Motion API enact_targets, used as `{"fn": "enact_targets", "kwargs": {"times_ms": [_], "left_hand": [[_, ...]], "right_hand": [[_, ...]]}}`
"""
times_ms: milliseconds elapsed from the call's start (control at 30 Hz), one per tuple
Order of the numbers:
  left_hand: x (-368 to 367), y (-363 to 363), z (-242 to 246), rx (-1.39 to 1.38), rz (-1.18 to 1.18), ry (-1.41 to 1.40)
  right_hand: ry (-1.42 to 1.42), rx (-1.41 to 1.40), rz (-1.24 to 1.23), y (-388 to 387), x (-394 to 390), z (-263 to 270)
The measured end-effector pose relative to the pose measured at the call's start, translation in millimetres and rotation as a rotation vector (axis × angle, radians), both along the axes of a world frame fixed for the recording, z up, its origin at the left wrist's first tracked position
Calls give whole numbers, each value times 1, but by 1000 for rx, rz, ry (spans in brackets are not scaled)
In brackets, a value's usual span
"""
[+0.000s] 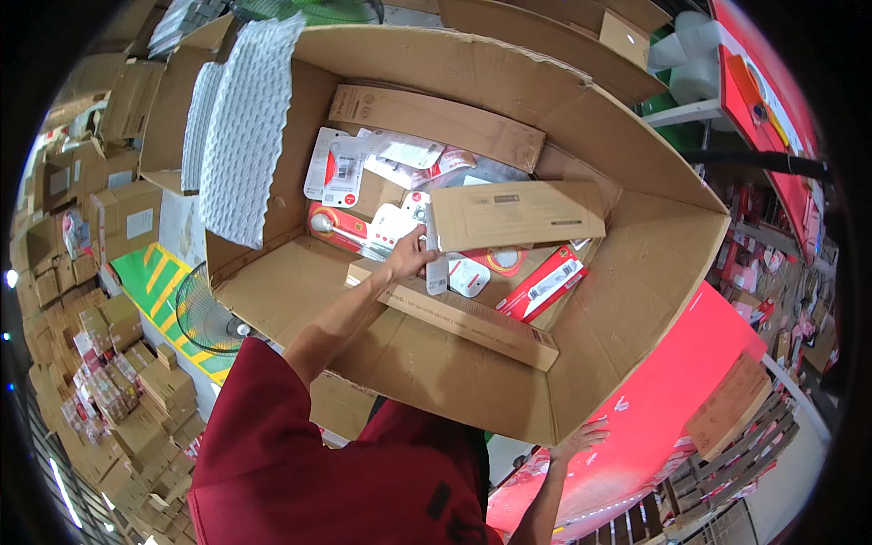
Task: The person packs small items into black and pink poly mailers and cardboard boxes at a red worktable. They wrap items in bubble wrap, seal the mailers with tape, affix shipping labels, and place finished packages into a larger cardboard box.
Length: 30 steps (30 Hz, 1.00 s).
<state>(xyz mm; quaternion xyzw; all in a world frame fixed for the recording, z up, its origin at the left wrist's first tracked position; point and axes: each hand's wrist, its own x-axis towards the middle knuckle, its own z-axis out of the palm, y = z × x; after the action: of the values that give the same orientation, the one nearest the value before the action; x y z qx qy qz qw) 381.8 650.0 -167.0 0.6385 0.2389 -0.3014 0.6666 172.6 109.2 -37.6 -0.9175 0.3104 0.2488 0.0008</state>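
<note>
A large open cardboard box (409, 340) lies before me with packaged goods inside it. My left hand (407, 257) reaches into it and pinches a narrow grey-white package (437, 274) that stands on edge. Right beside those fingers, a flat brown carton (518, 214) lies tilted over other goods. Under my left forearm runs a long slim carton (470, 320), and another long carton (436, 122) rests along the far wall. My right hand (579, 439) is outside, at the box's near right corner, fingers spread on the red tabletop (654, 402).
White bubble sheeting (248, 129) drapes over the box's left wall. Blister packs (337, 167) and a red-and-white package (543, 283) lie inside. A floor fan (208, 310) stands at left, near stacked cartons (129, 388). A wooden pallet (729, 463) is at lower right.
</note>
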Motion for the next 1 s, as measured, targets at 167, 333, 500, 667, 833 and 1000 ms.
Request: {"fn": "enact_targets", "kwargs": {"times_ms": [167, 333, 500, 667, 833, 1000], "left_hand": [[6, 28, 24, -18, -461, 41], [89, 84, -77, 247, -132, -139], [138, 48, -186, 183, 566, 231], [142, 24, -209, 11, 1155, 47], [175, -38, -119, -94, 762, 302], [153, -6, -69, 542, 259, 84]], "right_hand": [[0, 57, -40, 11, 4, 6], [31, 19, 1, -5, -1, 3], [35, -100, -37, -6, -12, -17], [-65, -19, -78, 15, 13, -1], [-162, -66, -150, 21, -1, 1], [-248, 6, -124, 24, 7, 3]]}}
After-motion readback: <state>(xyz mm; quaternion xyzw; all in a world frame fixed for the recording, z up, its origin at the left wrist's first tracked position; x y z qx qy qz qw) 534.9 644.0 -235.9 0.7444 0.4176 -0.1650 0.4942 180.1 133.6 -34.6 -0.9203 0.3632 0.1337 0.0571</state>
